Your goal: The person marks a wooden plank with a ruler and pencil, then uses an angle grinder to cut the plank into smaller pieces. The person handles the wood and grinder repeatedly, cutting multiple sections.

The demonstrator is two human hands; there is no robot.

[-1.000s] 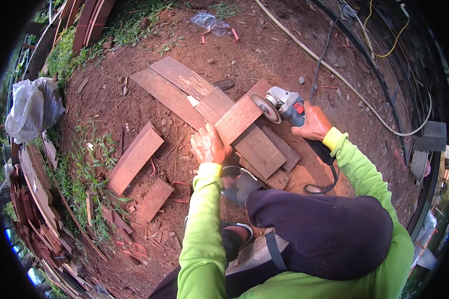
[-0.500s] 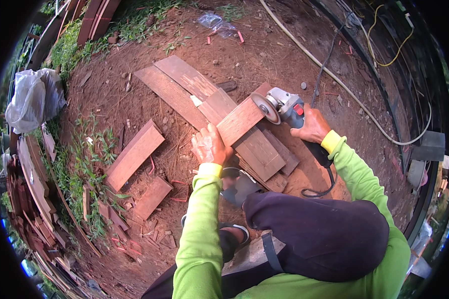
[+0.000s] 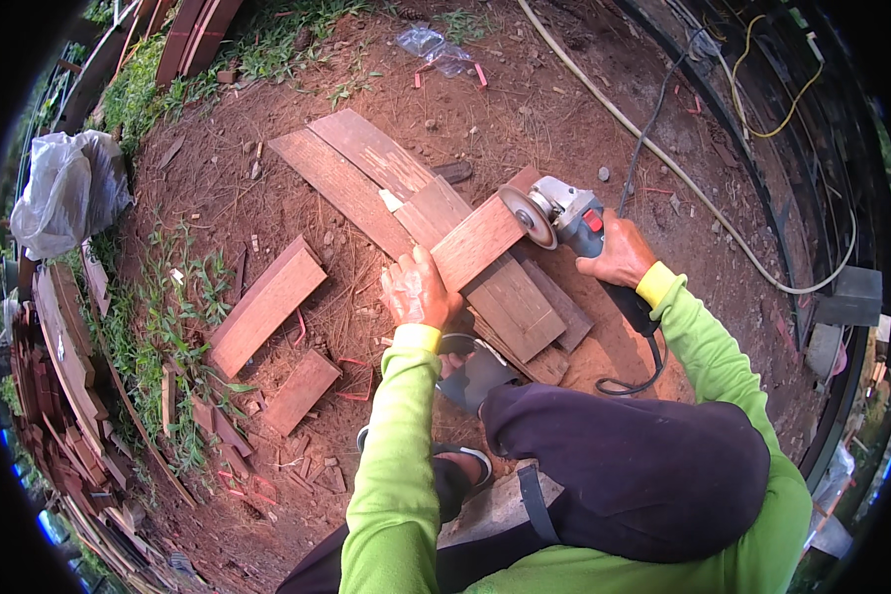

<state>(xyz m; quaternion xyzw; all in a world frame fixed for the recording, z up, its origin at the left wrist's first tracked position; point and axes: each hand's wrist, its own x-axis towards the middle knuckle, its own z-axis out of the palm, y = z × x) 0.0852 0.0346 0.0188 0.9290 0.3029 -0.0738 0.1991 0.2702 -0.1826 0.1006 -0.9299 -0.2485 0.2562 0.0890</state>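
Observation:
My right hand (image 3: 620,249) is wrapped round the body of a grey and black angle grinder (image 3: 576,220) with a red switch. Its round disc (image 3: 528,216) stands against the right end of a reddish wooden board (image 3: 481,244). At that board's near left end my left hand (image 3: 415,287) grips the wood, fingers curled over it. Beneath lies a stack of longer planks (image 3: 515,302), set crosswise to the held board. Whether the disc spins cannot be seen.
Loose board pieces (image 3: 270,307) and a short offcut (image 3: 304,392) lie on the soil at the left. The grinder's black cord (image 3: 653,348) loops near my knee. A pale hose (image 3: 653,144) curves along the right. Stacked timber (image 3: 69,366) and a plastic bag (image 3: 69,193) stand far left.
Hardly anything differs. Both hands keep their hold, and the grinder and board stay in nearly the same place; the whole view has shifted very slightly.

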